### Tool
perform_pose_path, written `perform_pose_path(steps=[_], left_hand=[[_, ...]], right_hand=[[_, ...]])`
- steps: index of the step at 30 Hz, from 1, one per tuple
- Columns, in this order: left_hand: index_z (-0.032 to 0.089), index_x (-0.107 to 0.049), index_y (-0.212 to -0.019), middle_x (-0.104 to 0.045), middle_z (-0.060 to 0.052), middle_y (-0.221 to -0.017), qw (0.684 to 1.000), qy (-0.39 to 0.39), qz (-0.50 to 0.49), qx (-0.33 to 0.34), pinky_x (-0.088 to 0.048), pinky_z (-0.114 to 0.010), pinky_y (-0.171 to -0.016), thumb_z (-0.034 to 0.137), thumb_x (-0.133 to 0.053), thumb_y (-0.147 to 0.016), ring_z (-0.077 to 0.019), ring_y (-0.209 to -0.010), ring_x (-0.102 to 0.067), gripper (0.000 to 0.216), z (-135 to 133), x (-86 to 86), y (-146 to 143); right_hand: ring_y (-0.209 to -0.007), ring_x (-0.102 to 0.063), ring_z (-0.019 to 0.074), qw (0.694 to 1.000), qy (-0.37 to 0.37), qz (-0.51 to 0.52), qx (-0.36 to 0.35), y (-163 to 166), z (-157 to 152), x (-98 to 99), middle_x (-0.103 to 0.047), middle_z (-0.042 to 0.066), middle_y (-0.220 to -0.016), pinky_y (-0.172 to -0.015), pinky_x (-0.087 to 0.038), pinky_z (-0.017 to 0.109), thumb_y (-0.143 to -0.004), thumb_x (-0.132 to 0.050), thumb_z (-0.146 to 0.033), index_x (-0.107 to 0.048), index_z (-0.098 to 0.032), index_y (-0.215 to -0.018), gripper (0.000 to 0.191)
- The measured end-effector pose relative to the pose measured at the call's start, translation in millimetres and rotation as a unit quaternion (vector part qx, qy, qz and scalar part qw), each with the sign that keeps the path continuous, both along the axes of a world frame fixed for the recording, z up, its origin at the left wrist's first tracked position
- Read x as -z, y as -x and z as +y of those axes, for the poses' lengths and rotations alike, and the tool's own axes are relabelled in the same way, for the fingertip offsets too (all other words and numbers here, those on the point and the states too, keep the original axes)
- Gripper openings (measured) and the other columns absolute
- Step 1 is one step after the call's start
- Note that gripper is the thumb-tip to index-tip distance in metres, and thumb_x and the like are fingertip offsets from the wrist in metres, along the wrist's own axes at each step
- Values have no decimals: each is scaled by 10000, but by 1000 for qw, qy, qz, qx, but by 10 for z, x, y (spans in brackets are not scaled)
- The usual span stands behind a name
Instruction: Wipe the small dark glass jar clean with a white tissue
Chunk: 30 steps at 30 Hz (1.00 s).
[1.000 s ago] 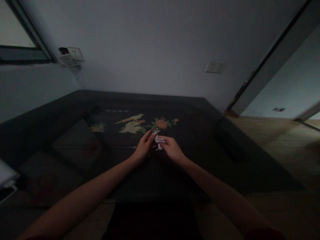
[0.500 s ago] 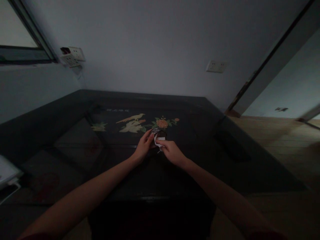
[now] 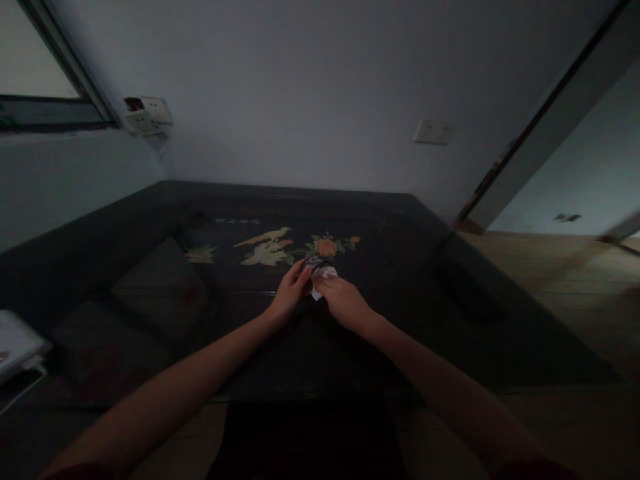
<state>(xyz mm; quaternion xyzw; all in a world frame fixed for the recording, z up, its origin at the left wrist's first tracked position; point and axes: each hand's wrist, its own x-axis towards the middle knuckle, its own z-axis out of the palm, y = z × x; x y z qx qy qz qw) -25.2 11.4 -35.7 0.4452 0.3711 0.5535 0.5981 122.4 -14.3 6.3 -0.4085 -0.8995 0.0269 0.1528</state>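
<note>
Both my hands meet over the middle of a dark table (image 3: 165,300) with a painted bird-and-flower picture (image 3: 273,248) under glass. My left hand (image 3: 289,298) has its fingers closed on a small dark round object (image 3: 314,263) that I cannot name in the dim light. My right hand (image 3: 343,301) pinches a white crumpled piece of paper or cloth (image 3: 325,275) against that object. The two hands touch each other at the fingertips.
A wall runs behind the table with a socket plate (image 3: 433,132) on it and more sockets (image 3: 147,113) in the left corner. A window (image 3: 35,73) is at upper left. A white object (image 3: 17,343) lies at the left edge. Wooden floor (image 3: 560,280) and a door frame lie to the right.
My right hand has shifted slightly up and over the small object, with the white piece bunched tighter at my fingertips. My left hand has stayed put.
</note>
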Motion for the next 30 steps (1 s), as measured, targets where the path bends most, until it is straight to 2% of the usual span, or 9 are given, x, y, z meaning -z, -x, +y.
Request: perform_pose_path(steps=[4,9,11,12,14,17,19,24,30], left_hand=[[215,-564,-1189,-666,-61,-1037,1000,-1,4,4,-521,-281,-706,476,-665,-740,-198,-878,-623,529,-26,-28,-2],[224,-565,-1186,-662,-48,-1006,1000,0,8,-4,-516,-248,-649,463,-663,-749,-180,-832,-619,508,-48,-51,-7],[225,-561,-1191,-660,-45,-1001,1000,1,7,-6,-512,-238,-635,467,-660,-750,-170,-813,-615,513,-47,-50,-9],[224,-559,-1193,-659,-46,-1002,1000,2,6,-7,-513,-239,-631,471,-659,-751,-168,-804,-614,516,-45,-48,-10],[221,-552,-1196,-657,-52,-1011,1000,4,1,-5,-521,-251,-637,478,-657,-752,-172,-806,-615,523,-43,-45,-11],[222,-547,-1192,-653,-63,-1052,1000,10,-11,5,-537,-273,-672,482,-659,-750,-193,-868,-620,525,-42,-43,-10],[222,-557,-1179,-652,-66,-1070,1000,11,-9,9,-535,-260,-661,484,-661,-749,-195,-883,-619,514,-40,-39,-9],[224,-559,-1194,-654,-66,-1067,1000,11,6,-4,-525,-241,-624,484,-658,-750,-183,-847,-617,524,-27,-15,-7],[211,-569,-1188,-651,-77,-1095,1000,12,11,-12,-529,-257,-649,475,-663,-746,-202,-894,-618,523,-27,-10,-10]], right_hand=[[-938,-653,197,961,157,227,10,-1,27,19,-719,70,-1008,-848,-482,305,-801,-405,-12,-667,-170,-1076,411],[-756,-655,184,782,338,524,2,66,118,171,-726,61,-872,-732,-498,296,-796,-500,-158,-676,-128,-1021,288],[-737,-658,185,753,353,555,-6,66,139,191,-726,73,-876,-740,-502,310,-811,-507,-202,-670,-121,-1029,284],[-750,-660,189,765,347,542,-9,51,143,181,-727,75,-888,-749,-504,317,-816,-507,-206,-669,-123,-1034,284],[-826,-663,200,830,301,469,-12,-1,142,127,-728,73,-929,-785,-503,328,-825,-492,-178,-672,-134,-1041,285],[-984,-645,213,943,186,274,-36,-92,115,13,-712,86,-1046,-874,-480,340,-830,-450,-83,-663,-149,-1087,340],[-1027,-637,227,984,106,131,-51,-127,87,-42,-689,121,-1111,-912,-470,350,-835,-438,-47,-637,-127,-1142,374],[-1128,-590,255,991,-75,-94,-67,-106,42,-57,-630,199,-1205,-1084,-346,407,-890,-404,-53,-582,-29,-1209,366],[-1140,-586,243,989,-103,-98,-49,-91,52,31,-628,181,-1218,-1090,-360,390,-886,-406,-49,-582,-32,-1212,370]])
